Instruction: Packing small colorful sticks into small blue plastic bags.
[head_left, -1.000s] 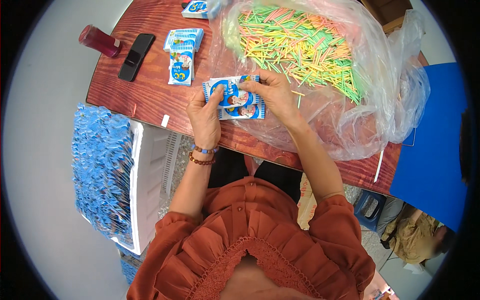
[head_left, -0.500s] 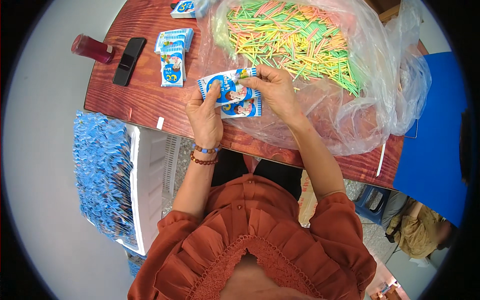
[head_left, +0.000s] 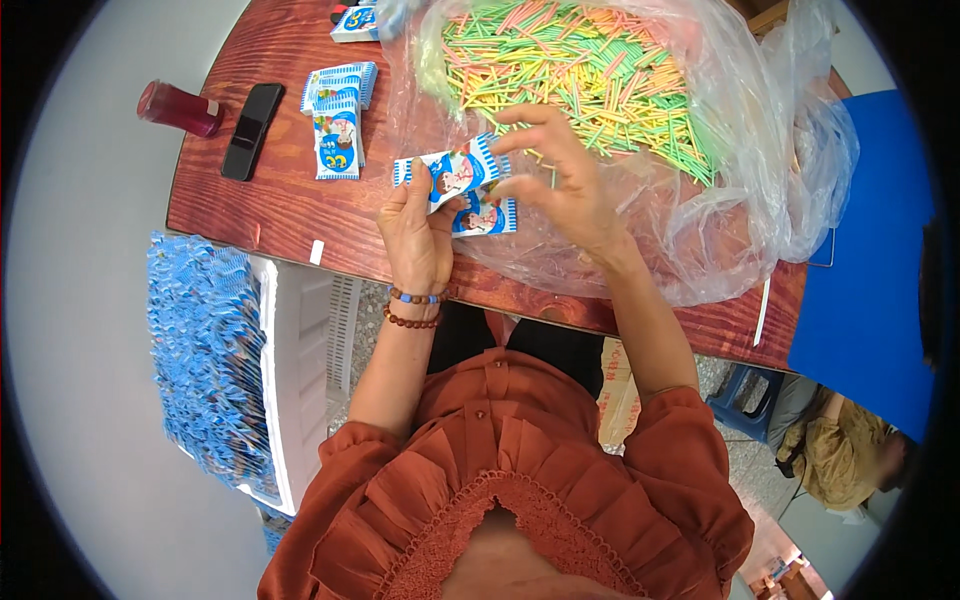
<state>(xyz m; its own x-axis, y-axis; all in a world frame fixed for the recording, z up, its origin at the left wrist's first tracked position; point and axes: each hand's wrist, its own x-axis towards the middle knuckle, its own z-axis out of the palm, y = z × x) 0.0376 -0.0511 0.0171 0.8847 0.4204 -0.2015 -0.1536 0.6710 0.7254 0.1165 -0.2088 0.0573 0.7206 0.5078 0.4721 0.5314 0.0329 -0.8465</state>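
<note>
My left hand (head_left: 417, 238) grips a small blue-and-white packet (head_left: 457, 174), its thumb on top near the left end. A second, similar packet (head_left: 490, 217) shows just below the first, by the fingers; whether the hand also holds it is unclear. Close to the upper packet's right end, my right hand (head_left: 575, 195) has its thumb and fingers spread apart and holds nothing. Beyond both hands lies a heap of thin pink, green and yellow sticks (head_left: 590, 85) on a clear plastic bag (head_left: 690, 240).
Several like packets lie stacked (head_left: 338, 140) at the left, beside a black phone (head_left: 252, 130) and a dark red bottle (head_left: 180, 108). Another packet (head_left: 357, 22) is farther back. Left of the table, a white foam box (head_left: 283, 400) is full of blue packets. A blue panel (head_left: 860, 290) stands at the right.
My right hand has let go of the upper packet, spread its fingers and drawn slightly right. The packet has tilted, its right end upward, still in my left hand.
</note>
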